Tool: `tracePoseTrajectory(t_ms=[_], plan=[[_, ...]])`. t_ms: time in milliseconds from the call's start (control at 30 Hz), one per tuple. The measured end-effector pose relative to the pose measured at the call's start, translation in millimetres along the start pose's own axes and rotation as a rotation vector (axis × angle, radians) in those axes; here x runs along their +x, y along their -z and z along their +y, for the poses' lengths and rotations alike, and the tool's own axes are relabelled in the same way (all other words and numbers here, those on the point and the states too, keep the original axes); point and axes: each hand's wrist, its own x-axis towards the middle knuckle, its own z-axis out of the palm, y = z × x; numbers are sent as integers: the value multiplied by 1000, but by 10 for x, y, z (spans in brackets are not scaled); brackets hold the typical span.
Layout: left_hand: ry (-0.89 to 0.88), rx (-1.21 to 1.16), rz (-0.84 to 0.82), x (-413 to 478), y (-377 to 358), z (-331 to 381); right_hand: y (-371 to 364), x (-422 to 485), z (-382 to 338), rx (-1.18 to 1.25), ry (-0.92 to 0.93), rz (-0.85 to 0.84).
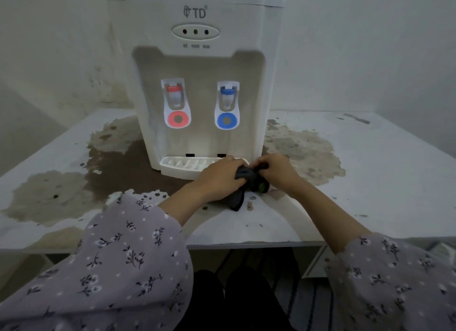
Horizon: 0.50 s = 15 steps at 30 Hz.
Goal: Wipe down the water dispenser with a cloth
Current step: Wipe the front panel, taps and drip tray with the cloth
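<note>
Pretty grubby white table point(385, 177) tbh, with big brown and tan water stains point(116, 165) spread out on both sides of the machine, and a scuffed off-white wall point(357, 59) behind it. The water dispenser point(197, 64) is a white countertop unit standing upright in the middle of the table, towards the back, with "TD" printed up top and three little indicator lights point(195, 32) in an oval under that. The recess has a red tap point(175, 101) on the left and a blue tap point(227, 104) on the right, and the inside of it looks dingy. The white drip tray point(182, 165) sticks out at the bottom front. The cloth point(249, 180) is a dark grey, almost black rag with a green spot on it, bunched up just in front of the right end of the drip tray, and one end droops down to the tabletop. Both hands are on it: the left hand point(219, 177) has its fingers curled over the left side of the bundle, and the right hand point(276, 169) is clenched around the right side, knuckles up. The hands are close together, nearly touching, with the cloth between them. Can't really tell whether the cloth is touching the tray, because the hands cover that bit. Both arms come in from the bottom in loose mauve floral sleeves point(118, 269).
</note>
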Motion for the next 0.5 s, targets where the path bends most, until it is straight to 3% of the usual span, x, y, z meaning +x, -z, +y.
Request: tracePoseTrajectory(t_ms=[133, 233, 367, 500], plan=[[71, -359, -216, -192, 212, -71, -24, -69, -205, 325, -72, -99], [203, -652, -120, -318, 377, -99, 18, -90, -446, 546, -99, -91], [88, -521, 152, -376, 546, -194, 229, -106, -871, 916, 40, -209], [-39, -557, 83, -397, 805, -180, 406, -91, -1202, 797, 225, -316]])
